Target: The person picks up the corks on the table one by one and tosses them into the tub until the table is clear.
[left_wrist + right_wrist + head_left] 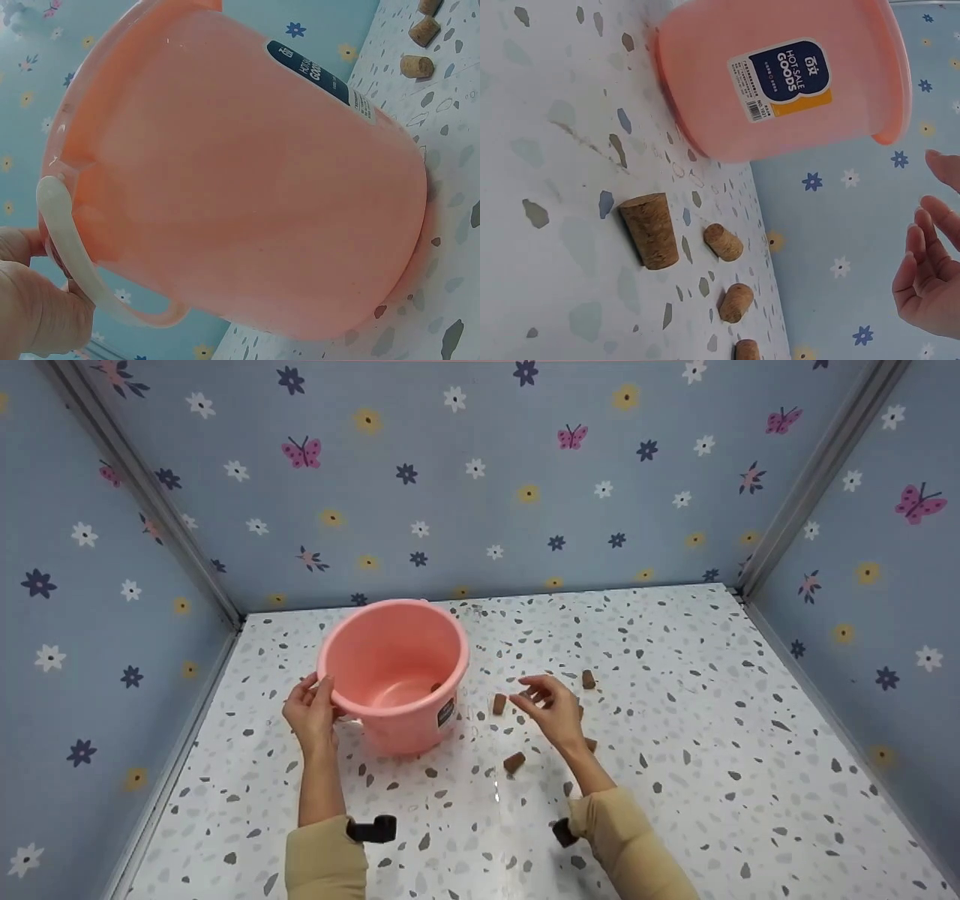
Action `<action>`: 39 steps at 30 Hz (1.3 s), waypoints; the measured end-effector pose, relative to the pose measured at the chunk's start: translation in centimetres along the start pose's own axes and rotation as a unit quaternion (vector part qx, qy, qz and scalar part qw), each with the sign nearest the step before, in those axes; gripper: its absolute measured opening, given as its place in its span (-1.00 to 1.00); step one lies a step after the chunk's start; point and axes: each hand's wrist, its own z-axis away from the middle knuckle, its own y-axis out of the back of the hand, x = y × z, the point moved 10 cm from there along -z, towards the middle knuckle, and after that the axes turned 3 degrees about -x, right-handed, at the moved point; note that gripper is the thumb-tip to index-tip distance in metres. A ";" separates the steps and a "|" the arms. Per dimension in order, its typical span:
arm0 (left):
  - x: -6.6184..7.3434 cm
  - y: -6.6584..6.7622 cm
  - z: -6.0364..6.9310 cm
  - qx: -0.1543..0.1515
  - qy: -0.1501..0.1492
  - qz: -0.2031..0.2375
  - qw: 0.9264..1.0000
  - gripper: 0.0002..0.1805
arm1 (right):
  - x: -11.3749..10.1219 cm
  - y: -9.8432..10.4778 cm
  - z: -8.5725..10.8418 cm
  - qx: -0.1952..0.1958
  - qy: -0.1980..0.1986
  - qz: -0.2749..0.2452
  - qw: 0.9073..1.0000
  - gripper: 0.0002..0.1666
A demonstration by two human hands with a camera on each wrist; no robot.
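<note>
A pink bucket (401, 731) stands on the speckled surface, its mouth facing up and toward me. My left hand (311, 714) grips its rim at the left side, beside the pale handle (75, 244). Inside the bucket, a small brown piece (436, 687) shows at the bottom, mostly hidden by the wall. To the bucket's right my right hand (553, 711) is raised above the surface, its fingers loosely bent and apart, holding nothing. Several corks lie around and beneath it, among them one cork (499, 704) near the fingertips and another (514, 763) closer to me.
A farther cork (588, 679) lies beyond the right hand, and one (591, 745) shows beside the wrist. The speckled tabletop (712, 720) is bounded by a flowered back panel (465, 502) and side panels. A printed label (784, 79) is on the bucket's side.
</note>
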 end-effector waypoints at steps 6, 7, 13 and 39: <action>0.1 0.0 0.3 0.003 0.013 -0.016 1.000 -0.41 | 1.6 0.9 1.0 0.005 -0.031 0.014 0.999 -0.70; 0.1 0.0 0.3 0.005 0.014 -0.021 1.000 -0.41 | 1.9 1.1 1.1 0.007 -0.031 0.018 0.999 -0.70; -0.2 0.0 0.3 0.008 0.025 -0.026 0.999 -0.39 | 3.6 2.4 1.8 0.019 -0.040 0.020 0.999 -0.70; 0.4 -0.2 0.5 0.008 0.015 -0.017 1.000 -0.41 | 16.0 5.8 4.0 -0.107 -0.193 0.055 0.974 -0.55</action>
